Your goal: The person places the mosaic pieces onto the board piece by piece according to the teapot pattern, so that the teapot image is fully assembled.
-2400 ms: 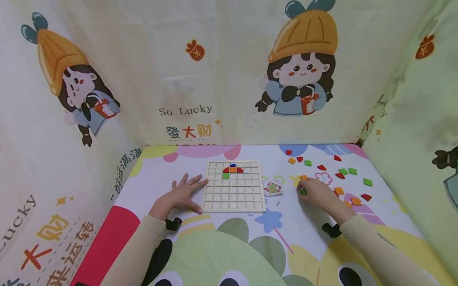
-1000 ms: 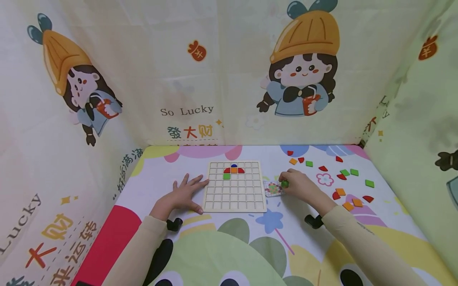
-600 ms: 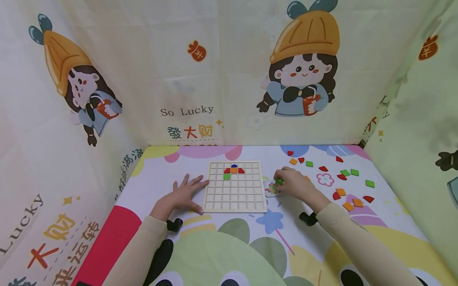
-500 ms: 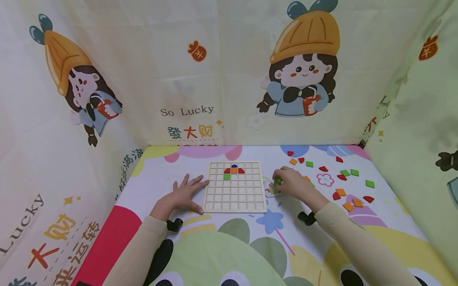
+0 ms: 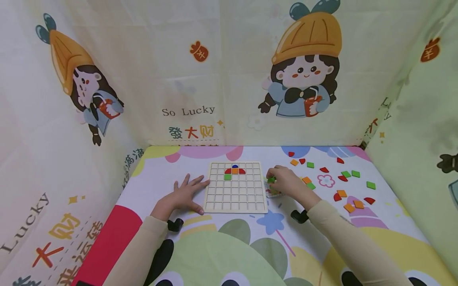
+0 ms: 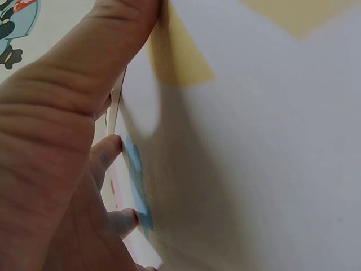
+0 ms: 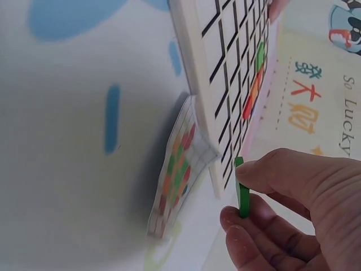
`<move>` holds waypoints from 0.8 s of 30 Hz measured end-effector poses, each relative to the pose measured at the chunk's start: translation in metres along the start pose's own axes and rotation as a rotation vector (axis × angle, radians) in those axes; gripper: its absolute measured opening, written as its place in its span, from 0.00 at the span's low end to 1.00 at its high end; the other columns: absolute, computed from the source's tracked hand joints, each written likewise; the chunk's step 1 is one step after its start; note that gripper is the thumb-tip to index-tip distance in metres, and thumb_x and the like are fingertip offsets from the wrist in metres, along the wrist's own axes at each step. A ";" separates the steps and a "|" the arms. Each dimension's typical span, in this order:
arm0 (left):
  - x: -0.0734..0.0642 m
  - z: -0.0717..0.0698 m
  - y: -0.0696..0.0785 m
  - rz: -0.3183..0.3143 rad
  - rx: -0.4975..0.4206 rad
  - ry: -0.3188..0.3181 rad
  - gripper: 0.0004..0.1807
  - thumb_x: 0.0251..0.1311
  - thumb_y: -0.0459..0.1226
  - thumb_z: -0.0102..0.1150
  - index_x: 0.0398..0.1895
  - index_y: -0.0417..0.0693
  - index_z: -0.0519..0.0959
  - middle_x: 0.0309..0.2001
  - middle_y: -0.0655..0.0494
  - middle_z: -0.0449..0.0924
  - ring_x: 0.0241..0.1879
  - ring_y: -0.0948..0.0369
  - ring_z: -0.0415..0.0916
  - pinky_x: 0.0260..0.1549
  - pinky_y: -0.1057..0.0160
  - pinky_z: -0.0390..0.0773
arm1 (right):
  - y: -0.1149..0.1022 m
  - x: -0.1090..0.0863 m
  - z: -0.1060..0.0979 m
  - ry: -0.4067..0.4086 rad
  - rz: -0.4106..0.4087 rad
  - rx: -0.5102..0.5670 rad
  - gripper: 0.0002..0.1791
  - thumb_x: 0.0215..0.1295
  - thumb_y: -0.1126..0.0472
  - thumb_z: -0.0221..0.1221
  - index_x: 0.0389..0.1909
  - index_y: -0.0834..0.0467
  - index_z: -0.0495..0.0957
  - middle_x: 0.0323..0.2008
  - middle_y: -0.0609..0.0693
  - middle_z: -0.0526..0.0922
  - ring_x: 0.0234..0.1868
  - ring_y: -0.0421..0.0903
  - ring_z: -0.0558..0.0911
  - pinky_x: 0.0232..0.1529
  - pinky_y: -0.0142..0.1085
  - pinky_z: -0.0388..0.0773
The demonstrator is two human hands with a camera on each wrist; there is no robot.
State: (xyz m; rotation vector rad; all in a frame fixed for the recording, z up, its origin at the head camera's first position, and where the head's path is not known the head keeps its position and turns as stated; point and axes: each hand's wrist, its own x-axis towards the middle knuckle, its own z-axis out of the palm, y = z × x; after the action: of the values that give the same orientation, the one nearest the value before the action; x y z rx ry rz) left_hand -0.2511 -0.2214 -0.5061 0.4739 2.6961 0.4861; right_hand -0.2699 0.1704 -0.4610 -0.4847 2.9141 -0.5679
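Observation:
My left hand (image 5: 182, 197) lies with fingers spread at the left edge of a pale wooden grid board (image 5: 236, 199), fingertips and thumb along its side. Near the board's top sit a blue half-round piece (image 5: 235, 166), an orange square (image 5: 235, 171) flanked by two red quarter-round pieces, and a green square (image 5: 227, 177). Between thumb and fingertips, my right hand (image 5: 288, 183) pinches a green square tile (image 7: 242, 192), seen edge-on in the right wrist view. The hand hovers over a pattern card (image 7: 177, 169), right of the board, and partly hides it in the head view.
Loose tiles in red, orange and green lie scattered across the table's right side, including an orange square (image 5: 306, 180) and a green square (image 5: 371, 185). Printed curtains (image 5: 229, 79) stand behind the table and along both sides.
My right hand has moved left from the loose tiles to above the card beside the board, carrying the green tile. The left hand has stayed at the board's edge.

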 end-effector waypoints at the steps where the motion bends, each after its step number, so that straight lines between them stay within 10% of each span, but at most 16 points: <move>1: 0.000 0.000 0.000 -0.003 0.003 -0.004 0.65 0.37 0.64 0.80 0.82 0.73 0.55 0.85 0.57 0.42 0.81 0.34 0.23 0.67 0.18 0.28 | -0.001 0.001 0.001 0.002 -0.001 0.004 0.11 0.61 0.65 0.70 0.45 0.58 0.85 0.42 0.52 0.83 0.40 0.49 0.78 0.47 0.45 0.83; 24: -0.002 -0.002 0.003 -0.001 0.005 -0.003 0.65 0.37 0.64 0.80 0.83 0.71 0.55 0.85 0.55 0.42 0.81 0.33 0.23 0.67 0.18 0.28 | -0.042 0.039 0.023 0.042 -0.066 0.090 0.08 0.63 0.66 0.69 0.43 0.57 0.85 0.42 0.51 0.84 0.43 0.49 0.80 0.52 0.43 0.83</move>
State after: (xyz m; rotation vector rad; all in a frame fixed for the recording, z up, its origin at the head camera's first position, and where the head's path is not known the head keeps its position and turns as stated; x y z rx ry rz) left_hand -0.2499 -0.2205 -0.5025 0.4740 2.6954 0.4782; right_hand -0.2902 0.1124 -0.4681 -0.5650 2.9054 -0.7225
